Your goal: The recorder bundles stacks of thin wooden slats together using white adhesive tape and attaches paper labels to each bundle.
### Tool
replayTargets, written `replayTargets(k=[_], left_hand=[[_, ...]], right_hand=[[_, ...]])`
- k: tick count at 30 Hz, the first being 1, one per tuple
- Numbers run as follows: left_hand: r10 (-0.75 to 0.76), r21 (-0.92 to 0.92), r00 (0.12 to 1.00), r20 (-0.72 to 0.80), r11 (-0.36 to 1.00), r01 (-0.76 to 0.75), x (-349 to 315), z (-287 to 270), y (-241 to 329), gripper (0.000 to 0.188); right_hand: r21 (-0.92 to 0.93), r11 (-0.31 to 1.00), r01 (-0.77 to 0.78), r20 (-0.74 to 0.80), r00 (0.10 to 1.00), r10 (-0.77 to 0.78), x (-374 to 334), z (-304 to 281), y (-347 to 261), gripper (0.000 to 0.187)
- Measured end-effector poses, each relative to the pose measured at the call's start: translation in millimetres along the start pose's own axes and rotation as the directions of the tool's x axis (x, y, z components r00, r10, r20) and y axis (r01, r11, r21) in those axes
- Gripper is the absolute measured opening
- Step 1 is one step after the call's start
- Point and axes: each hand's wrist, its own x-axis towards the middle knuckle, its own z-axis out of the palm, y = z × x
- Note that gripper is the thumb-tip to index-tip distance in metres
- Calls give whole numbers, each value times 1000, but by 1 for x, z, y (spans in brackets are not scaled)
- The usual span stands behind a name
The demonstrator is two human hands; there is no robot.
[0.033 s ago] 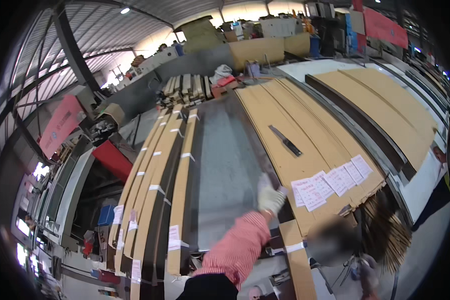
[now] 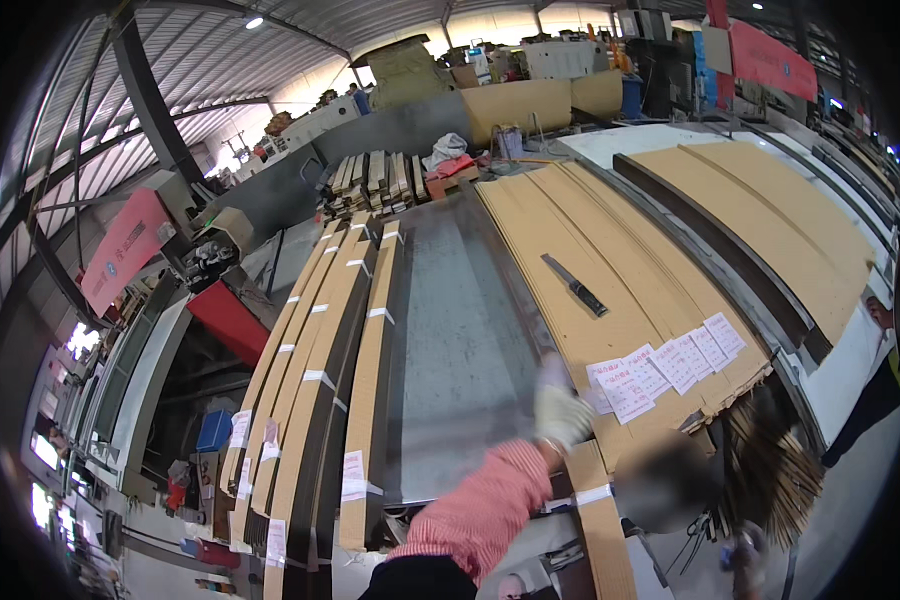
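Where left hand (image 2: 562,412) is by cardboard's edge (image 2: 562,335), cannot tell grip's opening or hold; room over grey sheet (image 2: 450,350).

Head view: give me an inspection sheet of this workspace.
Surface: grey sheet lies between strapped brown packs and a brown panel stack.
Job's things: black-handled knife and pale slips lie on the stack.
Clutter: strip pile at far end; thin sticks lower right.
Hands: left hand gloved, blurred, by the stack's edge, grip unclear; right hand not surely identifiable.
Cables: nothing seen for certain.
Surroundings: red banner at left, metal roof overhead.
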Motion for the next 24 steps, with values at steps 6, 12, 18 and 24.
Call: replayTargets(k=[6,12,18,24], left_hand=[[362,-97,265,894,733,-673,-220,193,16,37],[-75,-69,-200,977,775,-628,-232,303,-6,62],[-80,30,-77,994,860,-510,-268,242,63,73],[201,-142,315,928,969,-201,-337,153,18,73]], right_hand=[[-162,983,-83,-966,218,-141,-165,-180,209,29],[-44,826,-561,-979,-138,-147,-323,-243,239,37],[-156,882,-444,-969,-104,-224,-365,-274,231,45],[-369,895,253,-864,263,-430,-312,-220,96,54]])
